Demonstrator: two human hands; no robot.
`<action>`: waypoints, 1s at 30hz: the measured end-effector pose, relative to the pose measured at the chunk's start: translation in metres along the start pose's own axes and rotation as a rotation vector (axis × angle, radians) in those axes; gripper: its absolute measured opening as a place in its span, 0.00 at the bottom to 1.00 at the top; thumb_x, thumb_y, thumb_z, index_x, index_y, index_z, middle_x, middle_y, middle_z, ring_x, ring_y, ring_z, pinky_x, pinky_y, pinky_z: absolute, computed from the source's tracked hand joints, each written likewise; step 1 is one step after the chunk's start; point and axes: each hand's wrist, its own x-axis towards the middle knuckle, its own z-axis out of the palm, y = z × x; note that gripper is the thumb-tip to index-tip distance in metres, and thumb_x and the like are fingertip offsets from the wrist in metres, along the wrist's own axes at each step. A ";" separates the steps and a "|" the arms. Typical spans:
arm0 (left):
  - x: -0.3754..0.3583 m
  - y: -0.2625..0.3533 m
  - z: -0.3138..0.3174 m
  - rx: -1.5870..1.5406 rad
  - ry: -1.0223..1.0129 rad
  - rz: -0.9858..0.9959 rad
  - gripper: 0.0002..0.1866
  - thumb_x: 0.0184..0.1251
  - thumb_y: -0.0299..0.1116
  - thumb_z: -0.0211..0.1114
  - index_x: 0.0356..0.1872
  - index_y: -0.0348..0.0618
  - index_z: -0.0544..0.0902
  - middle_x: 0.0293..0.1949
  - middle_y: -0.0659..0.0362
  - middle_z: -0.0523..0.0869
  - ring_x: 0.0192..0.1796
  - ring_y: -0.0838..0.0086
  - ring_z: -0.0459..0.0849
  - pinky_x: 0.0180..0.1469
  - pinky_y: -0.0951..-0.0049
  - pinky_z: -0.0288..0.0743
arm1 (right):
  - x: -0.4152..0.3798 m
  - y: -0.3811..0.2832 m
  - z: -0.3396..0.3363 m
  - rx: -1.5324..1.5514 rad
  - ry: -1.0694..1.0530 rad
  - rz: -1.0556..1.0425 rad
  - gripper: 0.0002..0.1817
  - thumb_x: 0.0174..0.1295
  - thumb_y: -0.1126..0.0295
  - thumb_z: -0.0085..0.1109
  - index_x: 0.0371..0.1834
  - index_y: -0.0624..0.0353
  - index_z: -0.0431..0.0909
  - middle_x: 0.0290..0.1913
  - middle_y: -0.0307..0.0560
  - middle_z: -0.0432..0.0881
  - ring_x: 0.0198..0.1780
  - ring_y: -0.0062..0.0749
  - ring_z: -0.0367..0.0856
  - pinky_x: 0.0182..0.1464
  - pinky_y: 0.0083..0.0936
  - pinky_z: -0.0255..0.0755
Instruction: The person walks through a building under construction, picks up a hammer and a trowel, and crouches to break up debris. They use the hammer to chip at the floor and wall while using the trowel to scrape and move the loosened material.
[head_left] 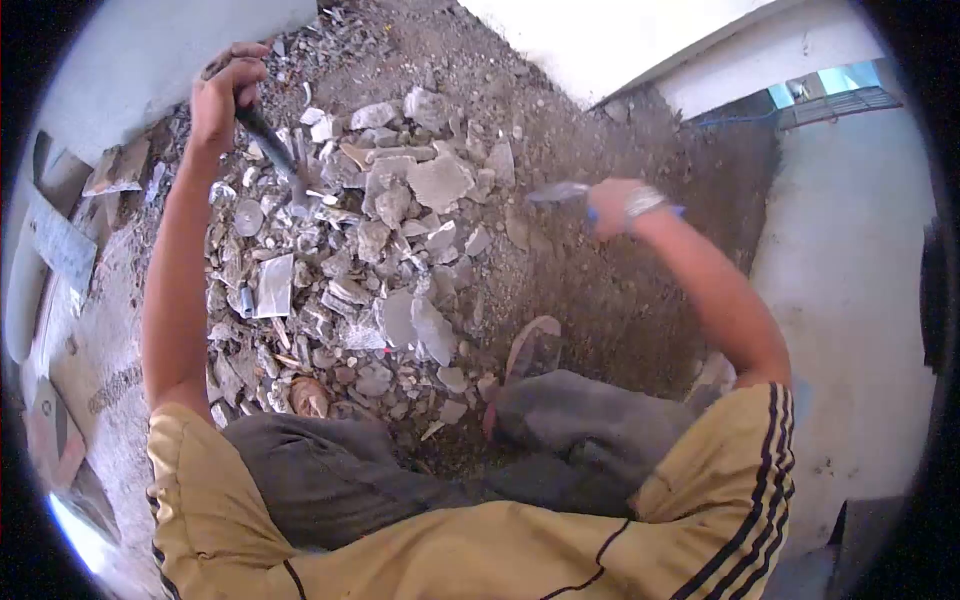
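Upper left: our left hand [230, 95] grips a dark-handled tool [266, 138], end at the rubble [440, 182]. Right of centre: our right hand [615, 207] clasps a blurred blade [558, 192]; firm grip, controlled strokes advisable.

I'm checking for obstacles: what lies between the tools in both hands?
Broken rubble, mostly pale chunks, then brown soil nearer the blade in the right hand, as the head view shows.
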 end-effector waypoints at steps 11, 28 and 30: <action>-0.005 0.013 0.077 0.180 -0.088 0.034 0.06 0.59 0.29 0.65 0.37 0.40 0.84 0.21 0.67 0.73 0.21 0.85 0.67 0.22 0.82 0.57 | 0.166 0.030 0.099 1.375 0.044 0.140 0.10 0.53 0.69 0.58 0.18 0.61 0.75 0.20 0.48 0.79 0.18 0.34 0.79 0.20 0.35 0.76; 0.000 0.006 0.104 0.212 -0.053 0.050 0.06 0.57 0.27 0.64 0.34 0.39 0.83 0.22 0.67 0.74 0.22 0.86 0.67 0.23 0.82 0.56 | 0.085 -0.030 -0.014 1.143 0.322 -0.170 0.13 0.50 0.63 0.59 0.18 0.63 0.77 0.18 0.50 0.81 0.20 0.36 0.84 0.24 0.34 0.79; -0.006 0.012 0.098 0.174 -0.047 0.068 0.04 0.57 0.27 0.64 0.33 0.39 0.83 0.22 0.67 0.75 0.21 0.85 0.68 0.23 0.82 0.57 | 0.116 0.007 0.006 1.102 0.439 -0.028 0.12 0.51 0.62 0.58 0.17 0.56 0.78 0.17 0.48 0.81 0.18 0.35 0.82 0.26 0.33 0.79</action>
